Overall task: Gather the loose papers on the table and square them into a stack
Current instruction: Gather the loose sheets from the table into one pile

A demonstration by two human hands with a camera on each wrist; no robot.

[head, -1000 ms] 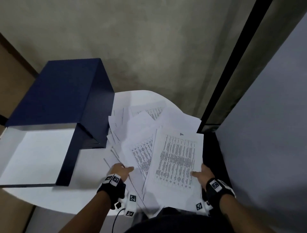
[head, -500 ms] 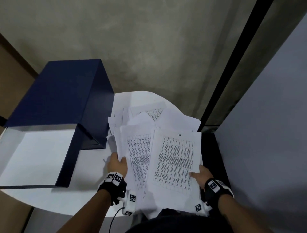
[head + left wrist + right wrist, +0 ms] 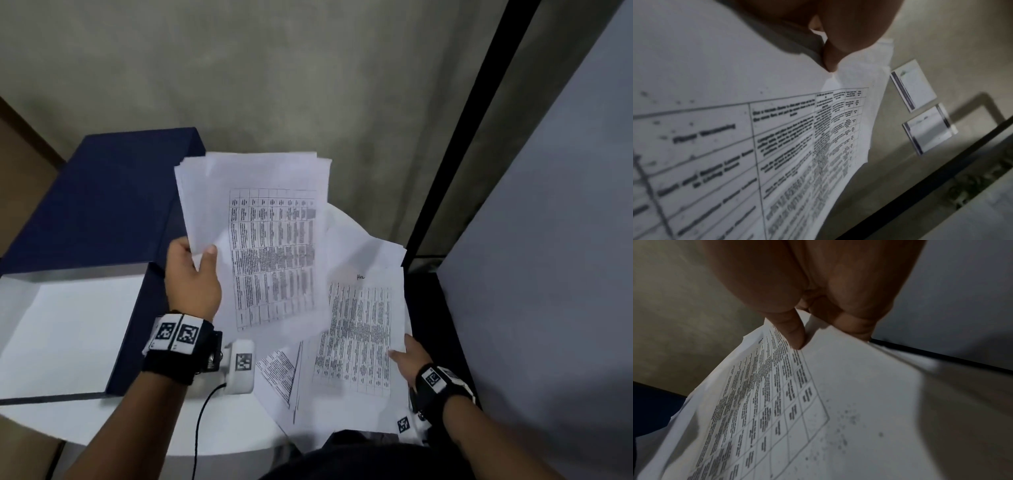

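The person's left hand [image 3: 191, 277] held a sheaf of printed sheets [image 3: 260, 240] lifted off the round white table [image 3: 219, 431] and tilted up toward the head camera. The thumb lay across the front of the sheaf at its left edge, and the remaining fingers were hidden behind the paper. The top edges of the sheaf were uneven, with several corners showing past one another. The front sheet carried a ruled grid of small text; in the left wrist view the same grid [image 3: 797, 146] ran away beneath the thumb [image 3: 830, 55], its wording too blurred to read.

The right hand [image 3: 406, 359] gripped the right edge of a second group of sheets [image 3: 359, 335] near the table's right side. In the right wrist view the thumb [image 3: 795, 332] pressed on the printed face and the other fingers [image 3: 855, 324] curled at the paper's edge. Whether that group was clear of the table could not be determined. A handwritten mark stood at the head of its top sheet.

A further sheet [image 3: 277, 373] lay on the table beneath both groups, one corner showing between them.

A dark blue box [image 3: 102, 202] stood at the left of the table, its open section showing a white interior [image 3: 68, 329]. A cable [image 3: 198, 421] ran from the left wrist unit.
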